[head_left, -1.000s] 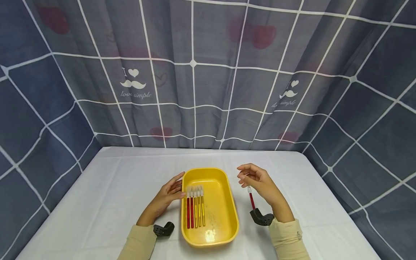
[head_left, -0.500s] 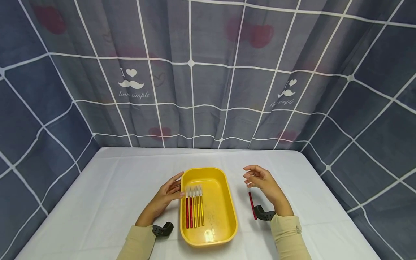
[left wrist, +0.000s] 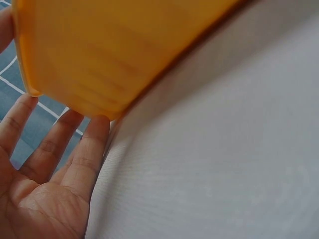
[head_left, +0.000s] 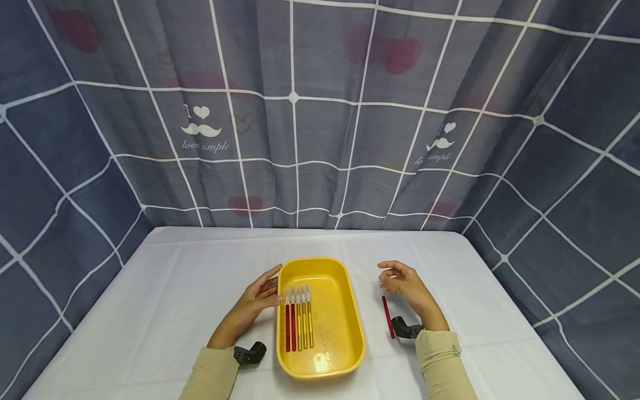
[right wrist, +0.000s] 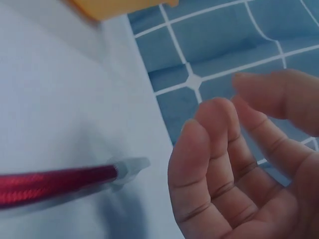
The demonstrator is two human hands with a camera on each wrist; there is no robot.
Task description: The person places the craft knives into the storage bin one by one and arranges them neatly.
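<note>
In the head view, my left hand (head_left: 255,304) is at the left side of a yellow tray (head_left: 345,294). Its thumb lies over the rim, and in the left wrist view the nearly straight fingers (left wrist: 89,154) touch the outer wall. Inside the tray, two red craft knives (head_left: 290,328) and several gold craft knives (head_left: 306,328) lie side by side, clear caps pointing away. Right of the tray, a red craft knife (head_left: 388,318) lies on the white table. My right hand (head_left: 407,286) hovers at its capped end, loosely bent; the right wrist view shows nothing between thumb and fingers.
A white cloth (head_left: 200,278) covers the table. Dark grey-blue curtains (head_left: 320,133) with white grid lines enclose the back and both sides. Black wrist devices (head_left: 406,329) stick out beside both wrists, the right one next to the loose knife.
My right hand has shifted right and then a little nearer, uncovering the lower end of the red craft knife. The left hand and the tray stay where they were.
</note>
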